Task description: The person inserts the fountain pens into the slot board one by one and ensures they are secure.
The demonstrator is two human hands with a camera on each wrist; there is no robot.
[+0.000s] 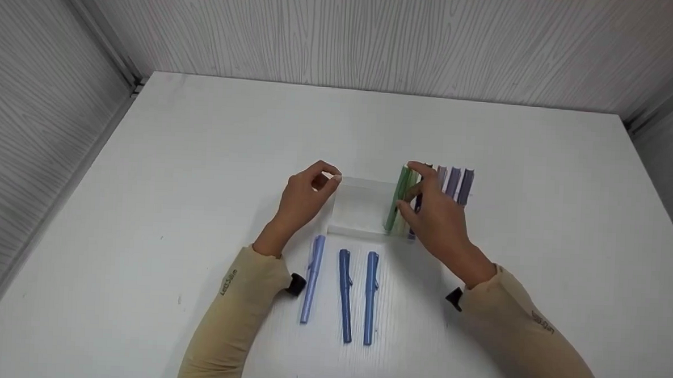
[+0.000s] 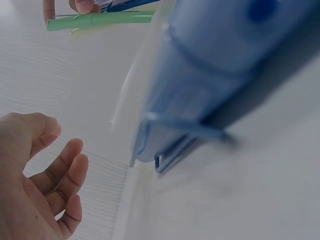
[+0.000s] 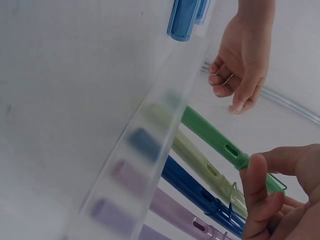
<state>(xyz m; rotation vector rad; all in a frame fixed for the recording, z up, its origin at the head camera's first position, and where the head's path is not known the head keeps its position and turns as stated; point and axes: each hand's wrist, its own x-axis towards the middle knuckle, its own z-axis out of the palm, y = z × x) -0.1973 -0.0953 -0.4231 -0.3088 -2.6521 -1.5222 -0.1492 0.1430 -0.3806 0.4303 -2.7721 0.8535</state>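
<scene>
A clear, frosted shallow box [image 1: 359, 232] lies on the table with a row of pens in its right part. My right hand [image 1: 440, 216] pinches a green pen [image 1: 396, 206] between thumb and fingers; its lower end is behind the box's front wall in the right wrist view. Beside it lie a pale green pen [image 3: 197, 160], a dark blue pen [image 3: 192, 192] and a mauve pen [image 3: 175, 210], partly covered by the hand from above. At the box's far left corner, my left hand [image 1: 308, 193] pinches the rim with thumb and forefinger, other fingers loosely bent.
In front of the box lie a light blue pen [image 1: 312, 281], a dark blue pen [image 1: 345, 297] and a mid-blue pen [image 1: 370, 298], side by side. Two purple pens, one lighter [image 1: 454, 180] and one darker [image 1: 466, 186], end the row. Wood-grain panels [image 1: 343, 36] enclose the white table [image 1: 143, 203].
</scene>
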